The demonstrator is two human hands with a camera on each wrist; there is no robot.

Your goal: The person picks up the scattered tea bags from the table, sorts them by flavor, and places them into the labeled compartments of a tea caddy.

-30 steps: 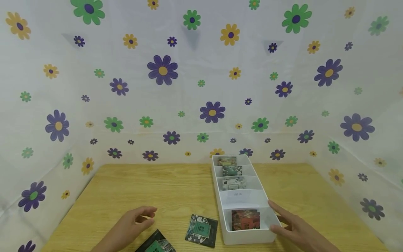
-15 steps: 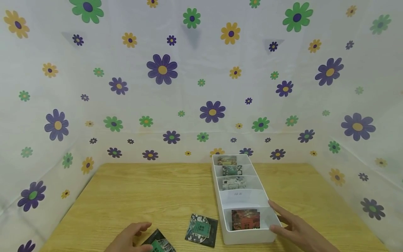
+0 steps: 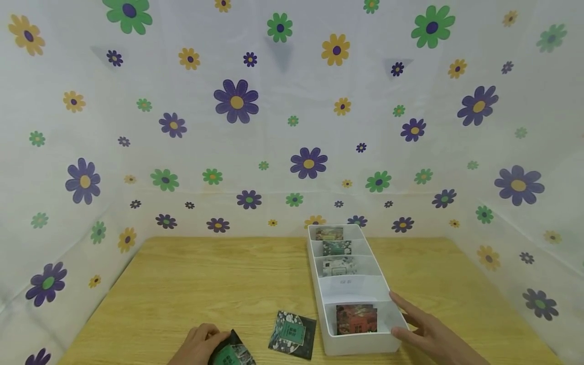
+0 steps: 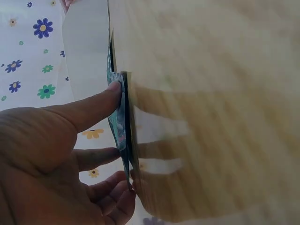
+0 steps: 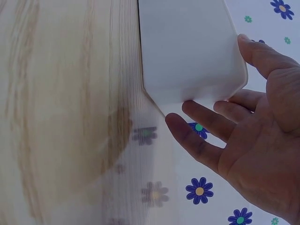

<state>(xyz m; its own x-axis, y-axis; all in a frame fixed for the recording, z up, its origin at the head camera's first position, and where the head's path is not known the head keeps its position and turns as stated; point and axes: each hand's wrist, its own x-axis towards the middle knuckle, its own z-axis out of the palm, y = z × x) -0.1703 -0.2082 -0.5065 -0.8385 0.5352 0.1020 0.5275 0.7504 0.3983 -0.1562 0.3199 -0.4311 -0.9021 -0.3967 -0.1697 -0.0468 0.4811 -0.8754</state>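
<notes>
My left hand point(image 3: 197, 347) pinches a dark, square sachet with a green label point(image 3: 231, 353) at the bottom edge of the head view. In the left wrist view the thumb lies on the near face of this sachet point(image 4: 122, 115), with fingers at its lower edge. A similar flowered sachet point(image 3: 292, 333) lies flat on the table, left of a long white divided box point(image 3: 360, 345). My right hand point(image 3: 431, 334) rests against the box's right front side, thumb at the corner. In the right wrist view its fingers are extended along the box wall point(image 5: 192, 51).
Red sachets point(image 3: 357, 319) stand in the box's front compartment. The compartment behind bears faint writing on its divider point(image 3: 345, 282). Pale sachets point(image 3: 338, 266), dark flowered ones point(image 3: 336, 248) and yellowish ones point(image 3: 329, 233) fill those further back. A flower-print cloth point(image 3: 274, 137) surrounds the wooden table point(image 3: 219, 274).
My left hand has come down and towards the near sachet, and now grips it; the sachet is slightly tilted. My right hand and the box have stayed in place.
</notes>
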